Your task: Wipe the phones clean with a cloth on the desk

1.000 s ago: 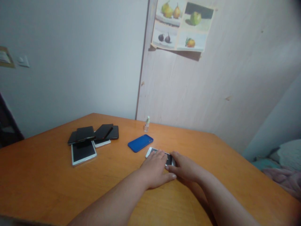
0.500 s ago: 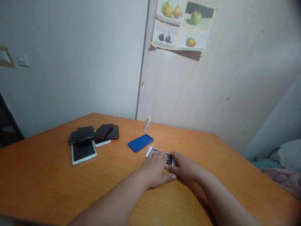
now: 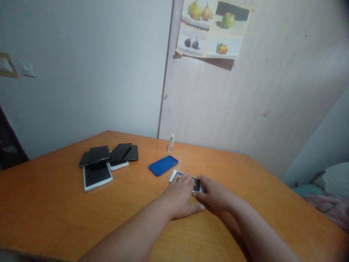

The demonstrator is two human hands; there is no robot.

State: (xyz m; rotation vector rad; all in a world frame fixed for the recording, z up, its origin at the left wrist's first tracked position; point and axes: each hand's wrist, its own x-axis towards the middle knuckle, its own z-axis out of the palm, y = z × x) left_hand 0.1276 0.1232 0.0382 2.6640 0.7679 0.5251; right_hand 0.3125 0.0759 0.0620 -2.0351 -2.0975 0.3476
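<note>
A white smartphone [image 3: 196, 184] with a dark screen lies face up on the wooden table. My left hand [image 3: 180, 196] rests across it, fingers stretched over the screen and thumb out to the side; it covers the phone's middle. At the phone's right end, my right hand [image 3: 215, 193] grips it with the thumb on the near edge and fingers on the far edge. Just beyond and to the left is a blue phone case [image 3: 163, 166], apart from both hands.
A small clear bottle [image 3: 170, 144] stands near the wall. To the left, several dark devices [image 3: 99, 154] overlap, with a white tablet [image 3: 98, 176] in front and another white device [image 3: 119, 165] partly covered. The orange table [image 3: 131, 218] ends at the walls behind. Fabric [image 3: 329, 207] lies beyond its right edge.
</note>
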